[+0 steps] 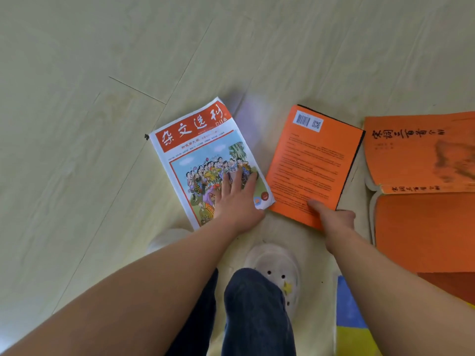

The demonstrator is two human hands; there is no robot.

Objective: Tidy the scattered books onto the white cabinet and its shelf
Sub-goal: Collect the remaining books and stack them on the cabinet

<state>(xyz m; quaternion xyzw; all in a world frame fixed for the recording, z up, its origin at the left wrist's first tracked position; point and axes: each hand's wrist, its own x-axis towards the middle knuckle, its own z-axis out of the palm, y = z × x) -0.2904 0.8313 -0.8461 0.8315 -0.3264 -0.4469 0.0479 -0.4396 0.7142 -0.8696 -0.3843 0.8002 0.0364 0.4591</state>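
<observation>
A white magazine [203, 150] with a red title band and a cartoon crowd lies flat on the pale wooden floor. My left hand [237, 200] rests on its lower right corner with straight, spread fingers. To the right lies an orange book [314, 160], back cover up, with a barcode label. My right hand [331, 218] grips its near edge, thumb on top of the cover and fingers curled underneath. Further right an orange book [416, 150] with black lettering lies on top of a second orange book [421, 232]. The white cabinet is not in view.
My foot in a white clog [276, 271] and dark trouser leg [257, 314] stand just below the two hands. A blue and yellow book [352, 325] lies at the lower right. Bare floor [102, 86] stretches to the left and the top.
</observation>
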